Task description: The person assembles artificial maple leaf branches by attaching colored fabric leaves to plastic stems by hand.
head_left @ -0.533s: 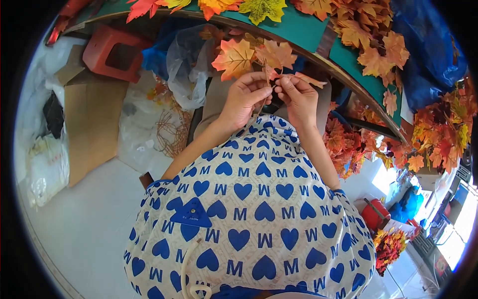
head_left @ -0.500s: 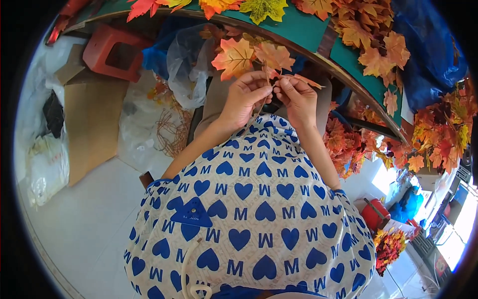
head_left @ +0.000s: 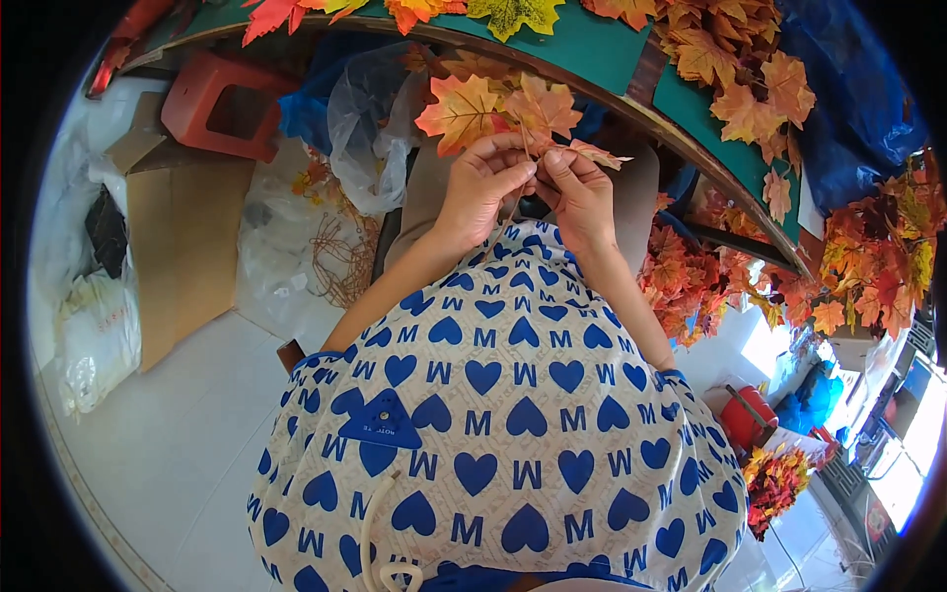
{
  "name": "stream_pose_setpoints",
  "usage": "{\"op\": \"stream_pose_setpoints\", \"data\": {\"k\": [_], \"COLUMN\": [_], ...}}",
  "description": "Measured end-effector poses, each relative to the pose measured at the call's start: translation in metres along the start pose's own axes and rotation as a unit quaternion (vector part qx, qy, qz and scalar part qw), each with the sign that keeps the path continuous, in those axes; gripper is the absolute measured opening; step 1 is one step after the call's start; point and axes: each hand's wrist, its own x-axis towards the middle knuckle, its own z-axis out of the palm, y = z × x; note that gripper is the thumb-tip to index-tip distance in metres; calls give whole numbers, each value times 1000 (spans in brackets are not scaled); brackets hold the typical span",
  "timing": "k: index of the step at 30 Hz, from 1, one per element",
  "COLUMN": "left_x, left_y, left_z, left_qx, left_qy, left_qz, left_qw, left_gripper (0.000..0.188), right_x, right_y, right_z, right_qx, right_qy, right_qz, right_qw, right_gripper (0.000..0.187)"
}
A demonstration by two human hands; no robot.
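My left hand (head_left: pixel 483 187) and my right hand (head_left: pixel 577 192) meet in front of my chest, just below the edge of a green table (head_left: pixel 592 54). Both pinch the thin stem of a sprig of orange and yellow artificial maple leaves (head_left: pixel 498 107), which fans up and to the left above my fingers. A smaller pale leaf (head_left: pixel 597 153) sticks out to the right over my right hand. My white top with blue hearts (head_left: pixel 493 414) fills the lower middle.
Loose artificial leaves (head_left: pixel 730 74) lie on the green table. More heaps of leaves (head_left: pixel 691 281) sit at the right. On the floor at left are a cardboard box (head_left: pixel 182 237), a red stool (head_left: pixel 222 104), clear plastic bags (head_left: pixel 370 118) and a white sack (head_left: pixel 99 331).
My hands and the leaf sprig have stayed almost in place; my fingers have shifted slightly on the stem.
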Motion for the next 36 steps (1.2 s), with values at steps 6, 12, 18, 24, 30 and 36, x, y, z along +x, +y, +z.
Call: {"op": "stream_pose_setpoints", "data": {"k": [6, 12, 18, 24, 30, 36], "left_x": [2, 5, 6, 7, 6, 14], "left_y": [0, -1, -1, -5, -8, -19], "left_z": [0, 0, -4, -7, -4, -12], "left_qx": [19, 18, 28, 24, -11, -25], "left_qy": [1, 6, 0, 2, 21, 54], "left_qz": [3, 2, -4, 3, 7, 14], "left_qw": [1000, 1000, 1000, 1000, 1000, 998], "left_gripper": [27, 27, 29, 28, 25, 24], "right_x": [2, 2, 3, 3, 2, 11], "right_y": [3, 3, 3, 9, 13, 11], "right_z": [-1, 0, 3, 3, 4, 1], "right_qx": [0, 6, 24, 15, 29, -132], "right_qy": [5, 6, 23, 16, 7, -19], "right_qz": [9, 0, -8, -9, -24, -77], "right_qw": [1000, 1000, 999, 1000, 999, 988], "right_gripper": [11, 10, 10, 11, 13, 13]}}
